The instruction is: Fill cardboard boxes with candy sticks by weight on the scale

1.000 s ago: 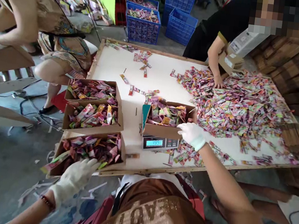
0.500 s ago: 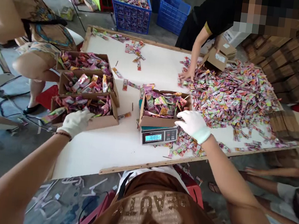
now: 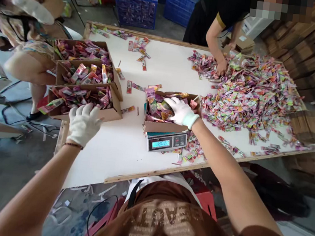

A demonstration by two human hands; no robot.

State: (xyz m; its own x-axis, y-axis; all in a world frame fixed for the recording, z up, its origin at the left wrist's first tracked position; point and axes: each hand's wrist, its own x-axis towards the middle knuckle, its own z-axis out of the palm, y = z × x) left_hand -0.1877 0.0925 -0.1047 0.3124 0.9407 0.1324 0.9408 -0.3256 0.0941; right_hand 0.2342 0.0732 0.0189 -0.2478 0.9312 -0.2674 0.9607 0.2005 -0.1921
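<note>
My left hand (image 3: pixel 83 124), in a white glove, rests with straight fingers against the front wall of the nearest cardboard box (image 3: pixel 89 114). That box is the closest of three at the table's left edge, all full of coloured packets. My right hand (image 3: pixel 181 111), also gloved, lies with spread fingers on the packets inside another cardboard box (image 3: pixel 163 127). This box stands on a small digital scale (image 3: pixel 166 142) with a lit display. Loose packets (image 3: pixel 194 149) lie just right of the scale.
A large heap of packets (image 3: pixel 252 95) covers the table's right half, and a co-worker's hand (image 3: pixel 222 66) works in it. Another person (image 3: pixel 29 18) bends at the left. Blue crates (image 3: pixel 134 4) stand behind the table, flat cardboard stacks (image 3: pixel 307 123) at the right.
My left hand slid the nearest box up against the other two. My right hand moved from the front corner of the box on the scale into it, onto the packets.
</note>
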